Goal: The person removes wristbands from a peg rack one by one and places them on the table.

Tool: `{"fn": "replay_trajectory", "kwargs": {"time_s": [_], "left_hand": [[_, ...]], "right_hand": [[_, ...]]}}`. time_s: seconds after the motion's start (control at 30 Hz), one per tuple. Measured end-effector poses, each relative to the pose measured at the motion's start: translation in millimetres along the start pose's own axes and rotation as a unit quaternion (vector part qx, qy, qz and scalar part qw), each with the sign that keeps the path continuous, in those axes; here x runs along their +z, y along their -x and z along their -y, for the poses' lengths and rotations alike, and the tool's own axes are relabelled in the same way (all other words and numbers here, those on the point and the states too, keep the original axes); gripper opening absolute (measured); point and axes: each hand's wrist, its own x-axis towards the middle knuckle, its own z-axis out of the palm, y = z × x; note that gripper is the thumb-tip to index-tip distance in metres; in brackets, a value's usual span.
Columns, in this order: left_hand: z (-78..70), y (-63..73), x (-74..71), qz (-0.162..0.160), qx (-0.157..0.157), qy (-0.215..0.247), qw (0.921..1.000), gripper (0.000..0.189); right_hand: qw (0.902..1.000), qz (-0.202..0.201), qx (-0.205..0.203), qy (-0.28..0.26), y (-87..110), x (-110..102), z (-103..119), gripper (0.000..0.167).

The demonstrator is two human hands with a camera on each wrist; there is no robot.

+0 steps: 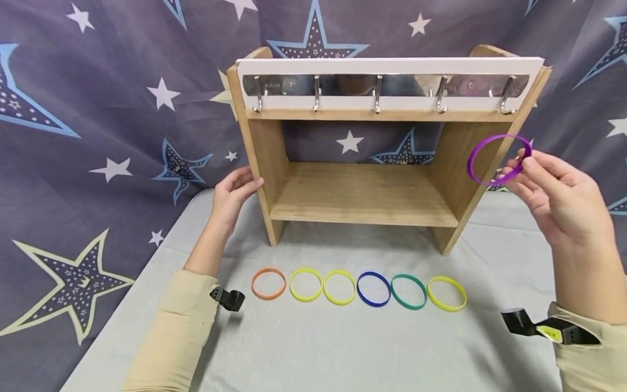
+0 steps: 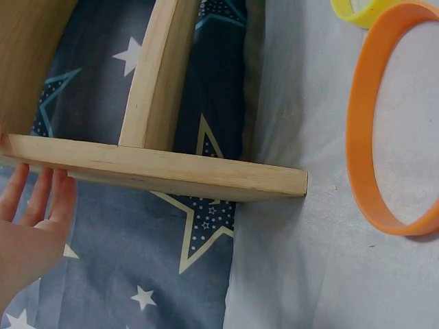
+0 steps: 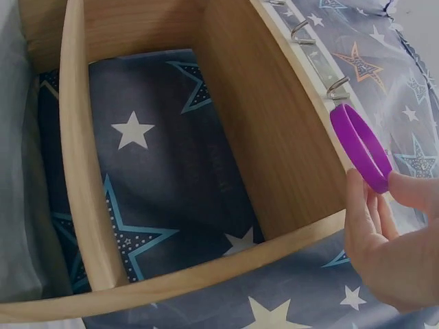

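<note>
My right hand (image 1: pixel 570 198) pinches a purple ring-shaped band (image 1: pixel 472 163) between thumb and fingers, in front of the right side panel of a wooden shelf (image 1: pixel 364 193). In the right wrist view the purple band stands tilted, a little below one end of the row of hooks. At the shelf's left panel, my left hand (image 1: pixel 234 196) holds the edge, thumb over the front and fingers along the outer face. Metal hooks (image 1: pixel 377 95) line a white strip across the shelf's top; no band hangs on them.
Before the shelf, a row of bands lies flat on the grey cloth (image 1: pixel 343 348): an orange band (image 1: pixel 253 284), several yellow ones, a blue band (image 1: pixel 360 294) and a green band (image 1: pixel 394 296). A star-patterned curtain (image 1: pixel 122 207) hangs behind and to the left.
</note>
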Motion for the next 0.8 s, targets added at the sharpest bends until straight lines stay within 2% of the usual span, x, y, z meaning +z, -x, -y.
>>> {"fn": "replay_trajectory", "kwargs": {"time_s": [0.3, 0.57, 0.73, 0.8], "left_hand": [[-1.5, 0.1, 0.2, 0.003, 0.004, -0.001, 1.0000, 0.025], [-2.2, 1.9, 0.8, 0.002, 0.003, 0.007, 1.0000, 0.025], [-1.7, 1.5, 0.9, 0.003, 0.002, 0.015, 0.9999, 0.024], [-1.5, 1.4, 1.0, 0.002, 0.001, 0.012, 0.9999, 0.024]], "right_hand": [[0.9942, 0.063, 0.043, 0.077, 3.2, -19, -5, 0.030], [0.9852, 0.059, 0.074, 0.143, 6.8, -34, -9, 0.032], [0.9745, 0.082, 0.085, 0.191, 7.3, -45, -11, 0.034], [0.9648, 0.099, 0.090, 0.226, 7.3, -50, -12, 0.034]]}}
